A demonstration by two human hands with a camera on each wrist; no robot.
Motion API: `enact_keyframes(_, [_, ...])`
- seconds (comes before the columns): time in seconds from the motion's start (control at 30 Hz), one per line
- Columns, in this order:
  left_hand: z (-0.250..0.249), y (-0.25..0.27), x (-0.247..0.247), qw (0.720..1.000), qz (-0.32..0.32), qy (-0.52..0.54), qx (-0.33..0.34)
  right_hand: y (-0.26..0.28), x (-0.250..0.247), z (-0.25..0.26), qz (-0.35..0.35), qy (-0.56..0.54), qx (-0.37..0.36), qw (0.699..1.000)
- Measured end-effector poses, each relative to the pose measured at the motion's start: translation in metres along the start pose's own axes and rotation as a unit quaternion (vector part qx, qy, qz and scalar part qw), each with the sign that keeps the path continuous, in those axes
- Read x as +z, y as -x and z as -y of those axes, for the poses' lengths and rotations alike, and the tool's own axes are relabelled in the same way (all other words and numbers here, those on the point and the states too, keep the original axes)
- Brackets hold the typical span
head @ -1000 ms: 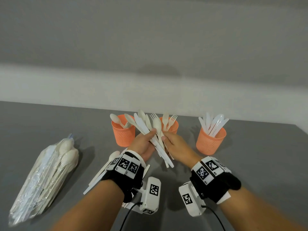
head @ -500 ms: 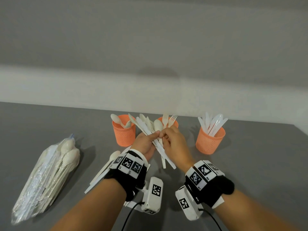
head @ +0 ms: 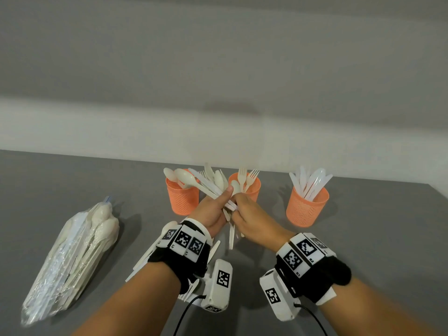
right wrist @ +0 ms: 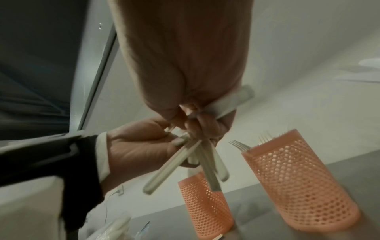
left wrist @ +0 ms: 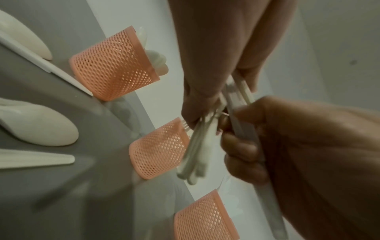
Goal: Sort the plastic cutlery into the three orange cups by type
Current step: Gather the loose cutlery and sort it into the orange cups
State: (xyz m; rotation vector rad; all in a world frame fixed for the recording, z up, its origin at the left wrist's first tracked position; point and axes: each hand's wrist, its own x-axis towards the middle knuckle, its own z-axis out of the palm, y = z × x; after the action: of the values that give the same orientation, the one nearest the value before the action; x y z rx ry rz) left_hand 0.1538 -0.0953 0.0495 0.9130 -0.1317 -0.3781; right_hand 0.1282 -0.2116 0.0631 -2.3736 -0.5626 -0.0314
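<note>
Left hand [head: 213, 212] around cutlery bundle [head: 211, 184]

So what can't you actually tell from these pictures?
- How many pieces the bundle holds: in the head view they overlap and the left hand and right hand cover the handles.
- Which piece the right hand pinches: blurred in both wrist views.
- The bag: its wrap hides the count.
- The loose cutlery on the table: partly under the left wrist.

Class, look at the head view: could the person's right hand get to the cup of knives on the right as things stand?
Probably yes. The knife cup stands unobstructed on the table, just right of the right hand. But that hand is pinching cutlery from the bundle the left hand grips.
</note>
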Motion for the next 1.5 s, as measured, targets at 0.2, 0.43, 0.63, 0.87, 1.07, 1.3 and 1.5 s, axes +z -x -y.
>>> enact_keyframes(0.2, [0.001, 0.005, 0.001, 0.998, 0.050, -0.021, -0.011, 0.001, -0.007, -0.007, 0.007, -0.144, 0.060, 0.988])
enact_keyframes(0.43, [0.005, 0.003, 0.001, 0.996, 0.058, -0.061, 0.023, 0.002, -0.017, -0.014, 0.004, -0.389, 0.107, 0.915])
enact_keyframes(0.63, [0.013, -0.010, -0.007, 0.996, -0.017, -0.092, 0.007, 0.001, -0.058, -0.040, -0.195, -0.290, 0.093, 0.932])
enact_keyframes(0.87, [0.015, -0.007, 0.006, 0.995, 0.046, -0.085, 0.030, -0.002, -0.101, -0.113, -0.354, -0.174, 0.177, 0.901])
enact_keyframes(1.07, [0.013, -0.008, 0.008, 0.991, 0.036, -0.129, 0.020, -0.003, -0.092, -0.135, -0.335, -0.094, 0.233, 0.908])
enact_keyframes(1.3, [0.014, -0.012, 0.000, 0.993, -0.003, -0.119, 0.008, -0.013, -0.058, -0.056, -0.182, -0.143, 0.060, 0.971])
enact_keyframes(1.5, [0.012, -0.011, 0.002, 0.994, 0.000, -0.109, 0.004, -0.022, -0.026, -0.028, -0.077, -0.301, 0.108, 0.944])
